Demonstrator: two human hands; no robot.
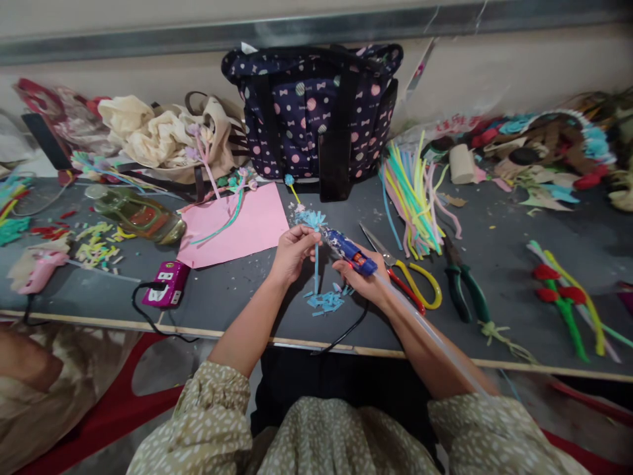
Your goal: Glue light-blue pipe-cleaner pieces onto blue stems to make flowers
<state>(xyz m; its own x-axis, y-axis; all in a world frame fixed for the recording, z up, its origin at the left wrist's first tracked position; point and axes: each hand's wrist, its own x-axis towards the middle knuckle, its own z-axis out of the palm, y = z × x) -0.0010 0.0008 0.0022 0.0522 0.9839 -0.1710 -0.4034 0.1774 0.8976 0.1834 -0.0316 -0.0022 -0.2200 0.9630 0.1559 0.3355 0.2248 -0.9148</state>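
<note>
My left hand (298, 251) pinches the stem of a blue pipe-cleaner flower (313, 220), held upright with its fringed head on top. In my right hand (366, 274) is a blue hot glue gun (347, 251), a long clear glue stick trailing from its back end. Its nozzle points at the flower head, close beside it; whether they touch I cannot tell. Below the stem lies a small heap of cut blue pieces (326, 301) on the grey table. Scissors (403, 267) with red and yellow handles rest just right of the glue gun.
A pink sheet (237, 227), glass bottle (136, 212) and purple power strip (168, 284) lie left. A dotted bag (316, 99) and phone (335, 166) stand behind. Rightward are a pipe-cleaner bundle (413, 198), pliers (465, 287) and red flowers (558, 284). Another person's arm (30, 359) shows at left.
</note>
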